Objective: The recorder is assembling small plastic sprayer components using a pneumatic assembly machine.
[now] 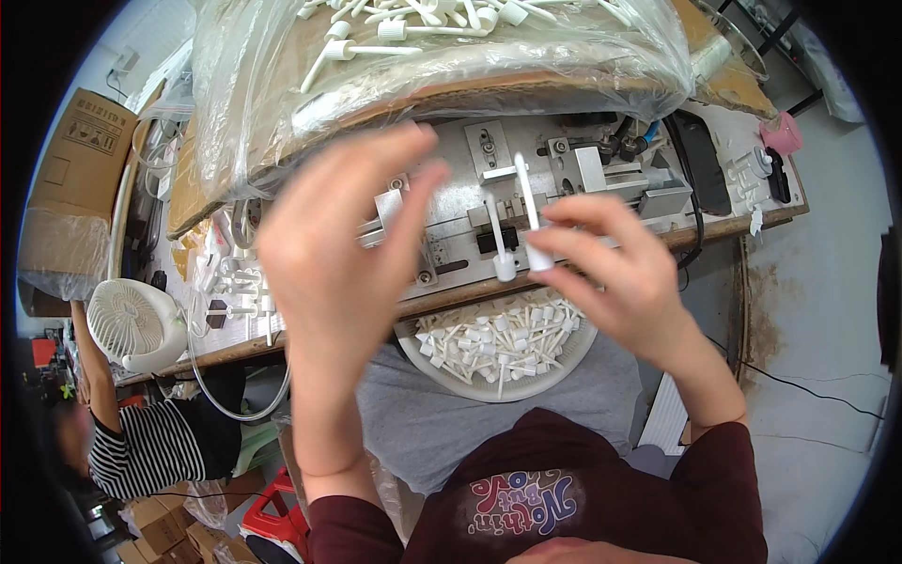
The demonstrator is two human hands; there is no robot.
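Observation:
My right hand (620, 277) pinches a white cap with a long thin stem (527, 193) between thumb and fingers, its stem pointing up and away from me. Just left of it, a second white stemmed cap (498, 240) stands at the front of the metal jig (451, 193), its stem also pointing away. My left hand (343, 240), smeared by motion, is raised over the jig's left part. Its thumb and forefinger are apart with nothing visible between them. On my lap, a pale basket (498, 395) holds many stemmed caps (493, 343).
More stemmed caps (413, 33) lie in a plastic-lined carton (451, 99) beyond the jig. Left are a small white fan (136, 324) and loose white parts (240, 291). A pink cup (782, 134) stands far right. Another person in a striped sleeve (155, 446) is at lower left.

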